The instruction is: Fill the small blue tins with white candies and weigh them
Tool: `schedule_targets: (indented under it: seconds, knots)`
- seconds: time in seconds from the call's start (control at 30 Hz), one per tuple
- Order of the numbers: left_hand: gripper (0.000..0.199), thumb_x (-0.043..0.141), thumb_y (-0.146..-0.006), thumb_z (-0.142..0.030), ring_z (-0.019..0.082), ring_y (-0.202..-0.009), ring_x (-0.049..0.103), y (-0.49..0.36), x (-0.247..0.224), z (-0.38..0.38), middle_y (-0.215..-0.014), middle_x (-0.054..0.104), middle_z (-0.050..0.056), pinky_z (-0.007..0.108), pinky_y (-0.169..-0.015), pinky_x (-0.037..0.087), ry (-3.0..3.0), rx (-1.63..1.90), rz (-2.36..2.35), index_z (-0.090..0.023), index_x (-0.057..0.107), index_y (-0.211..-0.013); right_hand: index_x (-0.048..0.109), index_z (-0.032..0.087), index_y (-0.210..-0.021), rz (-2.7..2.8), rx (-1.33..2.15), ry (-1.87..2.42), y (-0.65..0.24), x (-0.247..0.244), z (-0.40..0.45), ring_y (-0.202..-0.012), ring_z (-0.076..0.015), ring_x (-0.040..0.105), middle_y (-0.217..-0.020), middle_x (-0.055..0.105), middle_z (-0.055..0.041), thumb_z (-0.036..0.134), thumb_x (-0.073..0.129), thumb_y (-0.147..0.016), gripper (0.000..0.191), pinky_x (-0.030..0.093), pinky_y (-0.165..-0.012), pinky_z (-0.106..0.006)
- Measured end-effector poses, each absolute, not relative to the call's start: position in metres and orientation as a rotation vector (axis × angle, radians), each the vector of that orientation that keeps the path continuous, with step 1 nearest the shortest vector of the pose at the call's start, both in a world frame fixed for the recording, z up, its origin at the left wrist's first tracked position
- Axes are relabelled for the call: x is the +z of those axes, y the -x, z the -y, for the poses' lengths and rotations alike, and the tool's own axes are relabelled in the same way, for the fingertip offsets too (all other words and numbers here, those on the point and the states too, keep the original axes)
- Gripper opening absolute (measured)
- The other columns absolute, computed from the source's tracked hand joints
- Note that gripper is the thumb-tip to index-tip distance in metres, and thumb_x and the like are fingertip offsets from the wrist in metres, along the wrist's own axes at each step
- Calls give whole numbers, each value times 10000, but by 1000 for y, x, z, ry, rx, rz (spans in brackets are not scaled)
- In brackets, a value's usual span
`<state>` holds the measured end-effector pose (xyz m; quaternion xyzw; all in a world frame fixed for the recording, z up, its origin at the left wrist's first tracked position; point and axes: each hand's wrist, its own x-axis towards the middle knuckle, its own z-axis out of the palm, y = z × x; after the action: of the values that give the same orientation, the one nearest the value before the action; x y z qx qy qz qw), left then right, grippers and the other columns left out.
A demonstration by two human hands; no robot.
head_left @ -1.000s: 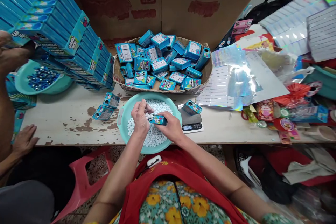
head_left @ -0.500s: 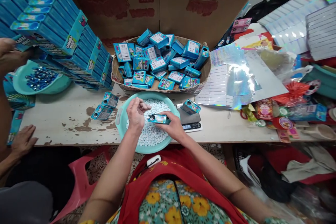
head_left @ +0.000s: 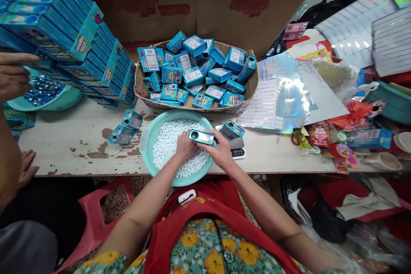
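Observation:
My right hand [head_left: 221, 150] grips a small blue candy box [head_left: 201, 136] over the right half of a turquoise basin [head_left: 146, 158]. The box's narrow top faces up, with a dark round hole at its left end. White candy pellets [head_left: 167, 147] fill the basin. My left hand [head_left: 186, 146] is down at the pellets, just left of and partly under the box; its fingers are mostly hidden. To the right, another blue box [head_left: 233, 129] sits on a digital scale [head_left: 237, 153], partly covered by my right hand.
Behind the basin stands a carton tray [head_left: 205, 109] heaped with blue boxes. Two boxes [head_left: 122, 135] lie to the left. Tall stacked boxes [head_left: 83, 47] and a co-worker's hand [head_left: 14, 75] are farther left. Shiny sheets [head_left: 282, 94] cover the table at right.
My left hand has come down from above the basin to the pellets, beside the box. My right hand has shifted the box slightly right and up. The co-worker's hands have moved.

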<state>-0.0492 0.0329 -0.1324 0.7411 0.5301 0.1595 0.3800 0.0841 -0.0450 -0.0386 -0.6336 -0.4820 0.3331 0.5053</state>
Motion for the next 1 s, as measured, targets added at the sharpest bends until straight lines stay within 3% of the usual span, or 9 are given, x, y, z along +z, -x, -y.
schedule_targets:
  seconds: [0.23, 0.4, 0.63, 1.0]
  knots:
    - [198, 674, -668, -369, 189, -711, 540, 89, -122, -26, -656, 530, 20, 243, -609, 376, -1335, 766, -1496, -202, 574, -628, 617, 210, -990, 1231, 762, 1620, -78, -49, 45, -898, -216, 611, -963, 652, -44, 366, 727, -708, 341, 477, -821, -351]
    - [305, 576, -754, -489, 89, -407, 402, 83, -74, -31, -566, 478, -27, 199, -399, 281, -818, 979, -1279, -186, 544, -745, 608, 221, -1008, 1362, 755, 1624, -69, -56, 45, -927, -216, 607, -973, 640, -40, 336, 708, -728, 319, 469, -833, -345]
    - [271, 635, -722, -389, 131, -532, 583, 64, -26, -33, -670, 597, -5, 256, -534, 476, -541, 1270, -1044, -184, 465, -769, 623, 229, -1014, 1500, 742, 1608, -51, -51, 40, -944, -233, 601, -965, 645, -52, 346, 731, -723, 331, 469, -836, -356]
    - [311, 661, -733, -396, 112, -481, 543, 55, -20, -41, -627, 556, -4, 236, -455, 416, -526, 1297, -1100, -155, 481, -658, 631, 220, -1008, 1490, 762, 1621, -59, -38, 35, -920, -220, 615, -956, 652, -40, 300, 731, -717, 318, 473, -815, -333]
